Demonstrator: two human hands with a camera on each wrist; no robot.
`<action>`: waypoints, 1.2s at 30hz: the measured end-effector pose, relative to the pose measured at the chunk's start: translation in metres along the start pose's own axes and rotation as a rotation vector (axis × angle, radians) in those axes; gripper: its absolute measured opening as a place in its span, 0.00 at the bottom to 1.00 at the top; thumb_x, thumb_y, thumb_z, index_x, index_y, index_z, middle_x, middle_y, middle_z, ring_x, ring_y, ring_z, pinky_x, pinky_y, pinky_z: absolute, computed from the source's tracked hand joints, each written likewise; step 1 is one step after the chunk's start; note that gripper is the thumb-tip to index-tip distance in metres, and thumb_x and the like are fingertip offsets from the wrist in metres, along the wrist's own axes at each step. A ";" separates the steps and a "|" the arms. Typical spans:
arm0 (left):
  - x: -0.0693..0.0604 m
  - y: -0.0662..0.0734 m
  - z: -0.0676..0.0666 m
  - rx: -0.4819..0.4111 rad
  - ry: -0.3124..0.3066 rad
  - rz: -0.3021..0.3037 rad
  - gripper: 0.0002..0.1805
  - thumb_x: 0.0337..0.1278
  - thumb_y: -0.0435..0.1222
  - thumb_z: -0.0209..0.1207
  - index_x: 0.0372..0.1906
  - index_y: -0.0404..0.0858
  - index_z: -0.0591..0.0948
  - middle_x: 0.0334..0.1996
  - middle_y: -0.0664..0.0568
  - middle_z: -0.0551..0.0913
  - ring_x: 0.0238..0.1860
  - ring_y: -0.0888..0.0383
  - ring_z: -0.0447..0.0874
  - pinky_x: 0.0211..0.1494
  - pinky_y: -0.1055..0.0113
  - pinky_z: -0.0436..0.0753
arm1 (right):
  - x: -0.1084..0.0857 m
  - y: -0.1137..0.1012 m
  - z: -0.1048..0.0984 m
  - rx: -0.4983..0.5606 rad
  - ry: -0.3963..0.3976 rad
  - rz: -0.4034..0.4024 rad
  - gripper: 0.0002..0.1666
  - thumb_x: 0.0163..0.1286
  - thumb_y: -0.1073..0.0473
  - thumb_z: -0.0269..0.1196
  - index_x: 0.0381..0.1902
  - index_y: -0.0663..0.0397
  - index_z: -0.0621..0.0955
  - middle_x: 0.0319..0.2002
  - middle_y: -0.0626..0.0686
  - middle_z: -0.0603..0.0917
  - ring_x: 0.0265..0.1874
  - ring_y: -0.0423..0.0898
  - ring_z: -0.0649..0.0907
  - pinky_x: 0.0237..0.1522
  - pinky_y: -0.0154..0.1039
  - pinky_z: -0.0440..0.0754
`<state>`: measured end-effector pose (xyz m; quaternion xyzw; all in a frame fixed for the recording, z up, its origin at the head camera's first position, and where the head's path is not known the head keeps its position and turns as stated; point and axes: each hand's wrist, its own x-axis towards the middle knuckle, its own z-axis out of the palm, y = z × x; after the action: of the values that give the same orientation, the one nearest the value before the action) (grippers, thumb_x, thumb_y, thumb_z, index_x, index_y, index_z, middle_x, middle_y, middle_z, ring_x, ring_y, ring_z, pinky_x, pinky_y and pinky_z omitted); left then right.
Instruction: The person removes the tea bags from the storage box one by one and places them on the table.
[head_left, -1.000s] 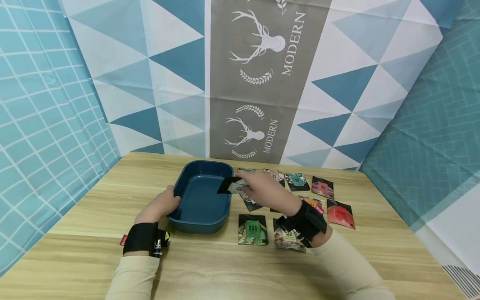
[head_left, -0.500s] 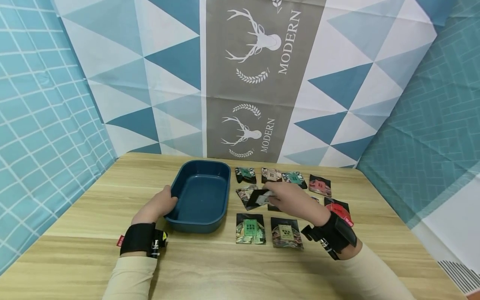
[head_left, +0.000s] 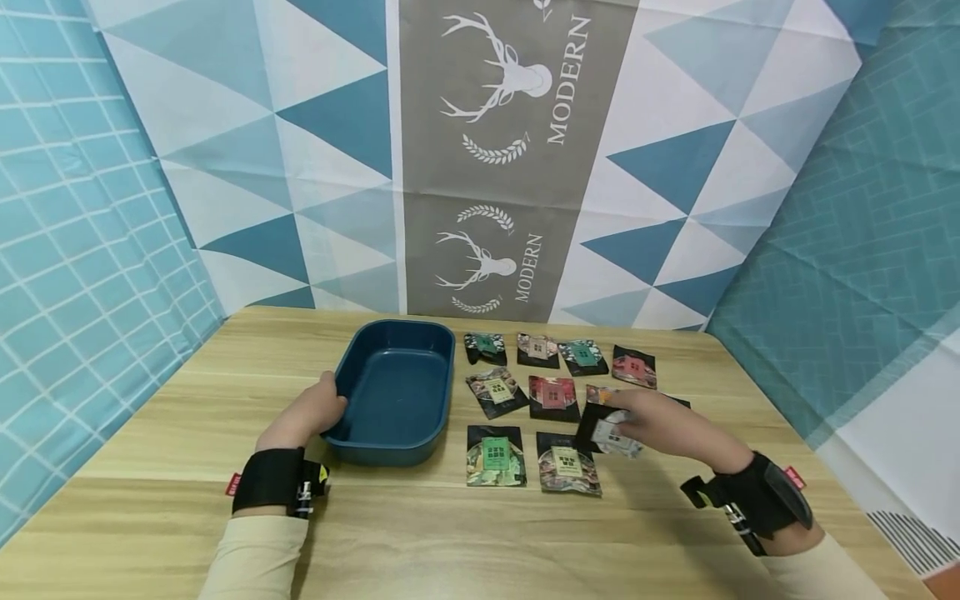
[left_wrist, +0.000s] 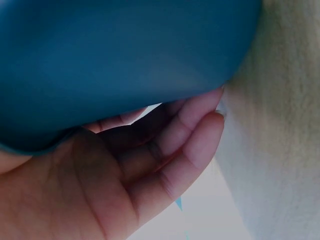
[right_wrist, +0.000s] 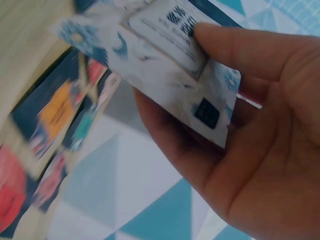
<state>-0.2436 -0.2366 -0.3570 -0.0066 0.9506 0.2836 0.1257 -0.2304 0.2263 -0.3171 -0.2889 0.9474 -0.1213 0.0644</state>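
My left hand (head_left: pixel 303 412) grips the left wall of a dark blue plastic tub (head_left: pixel 397 387) with nothing inside. In the left wrist view its fingers (left_wrist: pixel 175 175) curl against the tub's outer side, while the thumb goes over the rim, mostly hidden. Over the right part of the table, my right hand (head_left: pixel 663 423) pinches a small flat packet (head_left: pixel 613 435), black with a white label area. Seen from the right wrist, that packet has blue flowers on white and a printed label, with the thumb on its face and the fingers behind.
Several flat packets lie in rows right of the tub, among them a green one (head_left: pixel 496 456), a yellow-labelled one (head_left: pixel 567 463) and a red one (head_left: pixel 553 397). My right hand partly covers an orange one (head_left: pixel 596 393). A patterned cloth (head_left: pixel 337 167) hangs behind the table.
My right hand has carried the white floral packet rightward, from above the tub's right rim to the right side of the packet rows. The left hand keeps its hold on the tub.
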 end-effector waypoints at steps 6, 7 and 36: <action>-0.001 -0.001 -0.002 0.013 -0.001 -0.002 0.31 0.66 0.30 0.35 0.65 0.14 0.40 0.62 0.16 0.53 0.61 0.29 0.62 0.60 0.43 0.68 | -0.018 0.024 0.001 0.059 -0.100 0.071 0.23 0.60 0.62 0.64 0.52 0.69 0.76 0.49 0.64 0.80 0.45 0.57 0.81 0.41 0.45 0.80; -0.001 -0.001 -0.003 0.015 0.000 -0.005 0.32 0.65 0.30 0.35 0.65 0.14 0.40 0.62 0.16 0.53 0.61 0.29 0.62 0.60 0.43 0.68 | -0.020 0.027 0.002 0.072 -0.118 0.084 0.23 0.60 0.62 0.64 0.52 0.67 0.77 0.48 0.62 0.80 0.44 0.55 0.81 0.40 0.44 0.79; -0.011 -0.006 -0.007 0.017 0.016 0.012 0.31 0.63 0.29 0.36 0.63 0.11 0.43 0.58 0.14 0.56 0.53 0.32 0.68 0.53 0.46 0.71 | -0.016 0.053 0.030 0.257 -0.185 0.056 0.17 0.61 0.61 0.64 0.47 0.60 0.77 0.44 0.55 0.79 0.44 0.53 0.79 0.43 0.43 0.78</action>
<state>-0.2345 -0.2464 -0.3520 -0.0020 0.9541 0.2760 0.1162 -0.2391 0.2719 -0.3596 -0.2619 0.9217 -0.2126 0.1913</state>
